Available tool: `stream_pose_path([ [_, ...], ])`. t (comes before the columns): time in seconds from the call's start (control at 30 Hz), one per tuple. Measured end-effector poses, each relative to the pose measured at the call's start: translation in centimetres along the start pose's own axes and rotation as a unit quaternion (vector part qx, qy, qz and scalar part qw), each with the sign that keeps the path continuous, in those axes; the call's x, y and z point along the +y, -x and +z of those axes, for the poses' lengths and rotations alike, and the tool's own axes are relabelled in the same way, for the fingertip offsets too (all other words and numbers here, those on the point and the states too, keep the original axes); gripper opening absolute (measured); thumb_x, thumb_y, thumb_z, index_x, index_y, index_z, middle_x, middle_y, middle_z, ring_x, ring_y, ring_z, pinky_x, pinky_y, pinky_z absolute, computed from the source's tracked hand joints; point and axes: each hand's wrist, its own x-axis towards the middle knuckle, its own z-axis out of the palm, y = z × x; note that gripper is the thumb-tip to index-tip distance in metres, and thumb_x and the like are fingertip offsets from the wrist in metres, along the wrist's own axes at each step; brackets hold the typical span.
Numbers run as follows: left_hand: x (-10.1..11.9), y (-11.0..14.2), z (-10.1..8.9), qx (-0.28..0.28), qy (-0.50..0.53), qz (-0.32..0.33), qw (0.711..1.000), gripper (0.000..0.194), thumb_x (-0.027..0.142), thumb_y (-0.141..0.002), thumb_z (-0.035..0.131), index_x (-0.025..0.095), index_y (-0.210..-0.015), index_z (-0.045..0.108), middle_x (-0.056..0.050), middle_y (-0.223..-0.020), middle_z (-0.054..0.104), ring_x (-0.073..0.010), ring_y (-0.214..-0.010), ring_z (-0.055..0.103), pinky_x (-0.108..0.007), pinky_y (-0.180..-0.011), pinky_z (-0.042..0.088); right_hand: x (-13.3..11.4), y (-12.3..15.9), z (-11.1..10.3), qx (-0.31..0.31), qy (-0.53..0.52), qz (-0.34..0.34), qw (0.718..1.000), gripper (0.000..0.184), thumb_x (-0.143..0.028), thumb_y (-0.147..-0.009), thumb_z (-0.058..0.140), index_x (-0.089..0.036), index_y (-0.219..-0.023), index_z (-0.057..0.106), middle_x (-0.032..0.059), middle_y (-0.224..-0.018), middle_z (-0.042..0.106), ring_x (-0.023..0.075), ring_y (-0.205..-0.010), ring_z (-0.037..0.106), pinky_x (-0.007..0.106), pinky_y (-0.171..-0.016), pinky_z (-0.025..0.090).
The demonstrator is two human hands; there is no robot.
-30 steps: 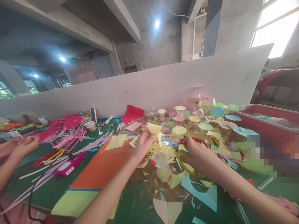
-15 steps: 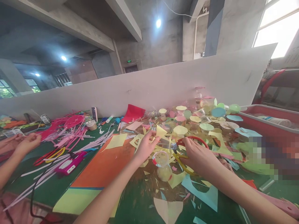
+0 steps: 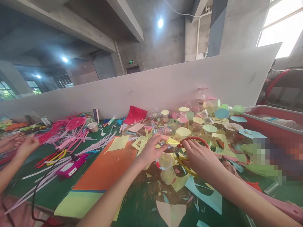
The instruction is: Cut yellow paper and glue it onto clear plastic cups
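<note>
In the head view my left hand (image 3: pixel 152 150) pinches a small folded piece of yellow paper (image 3: pixel 172 141), its narrow end pointing right. My right hand (image 3: pixel 197 156) grips a pair of scissors with one red and one yellow handle loop (image 3: pixel 189 169). The scissors lie close to the folded paper; I cannot tell whether the blades touch it. Below my hands stands a clear plastic piece (image 3: pixel 167 175) with a cup-like top. Yellow paper offcuts (image 3: pixel 181 183) and a blue offcut with a round hole (image 3: pixel 205 195) lie around it.
Orange sheets (image 3: pixel 104 170) lie left of my arm. Beyond my hands are paper discs (image 3: pixel 183 132) on plastic bottle parts. At left are pink strips (image 3: pixel 78 134), another pair of scissors (image 3: pixel 56 157), a magenta power strip (image 3: pixel 73 165) and another person's hands (image 3: pixel 28 146). A red bin (image 3: pixel 267 124) stands right.
My left hand has moved slightly right and down, bringing the yellow paper nearer the scissors. The paper now looks narrower. My right hand stays on the scissors, nearly in place.
</note>
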Motion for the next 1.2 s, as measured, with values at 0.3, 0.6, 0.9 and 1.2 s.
stream_pose_path([
  [0.3,0.0,-0.8,-0.4,-0.044,0.169,-0.074,0.982,0.017,0.04,-0.089,0.054,0.024,-0.095,0.053,0.001,-0.071,0.062,-0.0174,-0.067,0.064,-0.029,-0.063,0.051,-0.6,-0.2,-0.4,-0.004,0.037,-0.036,0.999,0.033,-0.015,-0.08,0.067,-0.011,-0.111,0.056,0.0132,-0.106,0.063,0.0299,-0.096,0.06,0.039,-0.072,0.052],
  [0.6,0.7,-1.2,-0.1,-0.1,0.206,-0.104,0.968,0.016,0.039,-0.088,0.055,0.025,-0.096,0.053,-0.001,-0.082,0.066,-0.0143,-0.059,0.062,-0.028,-0.057,0.052,-0.8,0.0,-0.3,0.008,0.051,-0.052,0.997,0.032,-0.012,-0.081,0.065,-0.011,-0.112,0.054,0.0129,-0.105,0.063,0.0297,-0.095,0.061,0.039,-0.068,0.053],
  [0.9,-0.2,-1.2,0.0,-0.062,0.196,-0.122,0.971,0.018,0.041,-0.088,0.054,0.024,-0.095,0.055,-0.002,-0.08,0.069,-0.0212,-0.077,0.068,-0.034,-0.072,0.056,-0.6,-0.1,0.3,0.042,0.053,-0.06,0.996,0.032,-0.012,-0.075,0.07,-0.013,-0.104,0.056,0.0112,-0.101,0.065,0.0284,-0.091,0.063,0.037,-0.066,0.054],
  [1.2,-1.2,-1.5,-1.3,0.038,0.184,-0.1,0.977,0.021,0.039,-0.084,0.059,0.019,-0.092,0.06,-0.002,-0.074,0.065,-0.0184,-0.069,0.065,-0.031,-0.069,0.054,0.8,-0.2,0.0,0.042,-0.003,-0.018,0.999,0.033,-0.019,-0.076,0.069,-0.014,-0.105,0.054,0.0119,-0.1,0.066,0.0301,-0.093,0.064,0.036,-0.067,0.051],
])
